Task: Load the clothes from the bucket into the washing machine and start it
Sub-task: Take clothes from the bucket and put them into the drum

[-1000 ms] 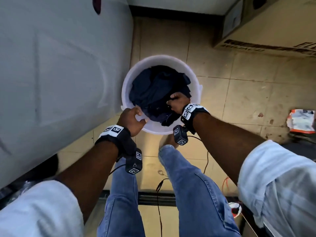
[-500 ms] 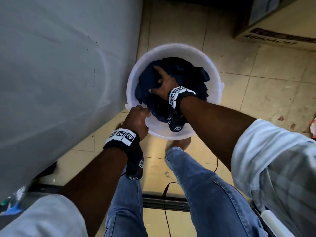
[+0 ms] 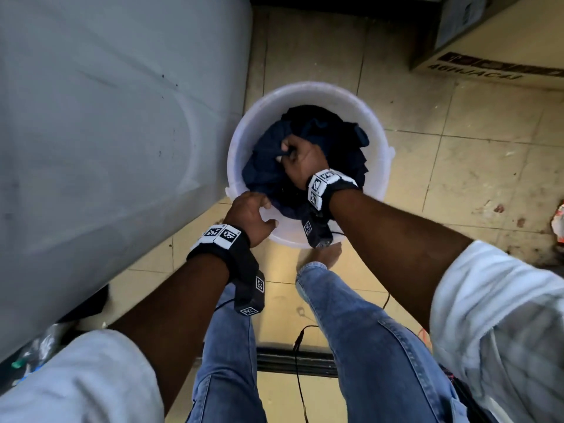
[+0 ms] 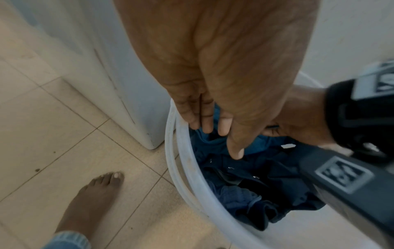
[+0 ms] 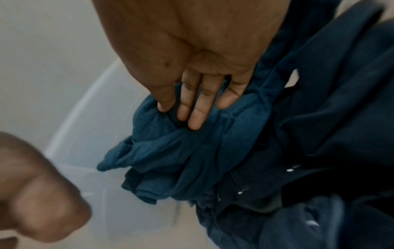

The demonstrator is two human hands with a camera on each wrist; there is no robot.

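A white bucket (image 3: pixel 308 87) stands on the tiled floor beside the grey-white washing machine (image 3: pixel 106 132). Dark navy and blue clothes (image 3: pixel 335 132) lie bunched inside it. My right hand (image 3: pixel 297 154) is down in the bucket, and its fingers (image 5: pixel 192 118) and thumb grip a fold of blue cloth (image 5: pixel 213 151). My left hand (image 3: pixel 253 209) is at the near-left rim (image 4: pixel 170 151). Its fingers (image 4: pixel 213 128) reach fairly straight past the rim, just above the clothes (image 4: pixel 255 176), and hold nothing. The machine's lid and controls are out of view.
A cardboard box (image 3: pixel 488 56) sits at the back right. My bare foot (image 3: pixel 320 254) stands just in front of the bucket. A black cable (image 3: pixel 300 340) and a dark floor strip (image 3: pixel 296 361) lie between my legs. A red and white packet (image 3: pixel 558 221) is at the right edge.
My right hand moved from the near side of the pile to its left middle and closed on a fold of cloth. My left hand loosened from the rim.
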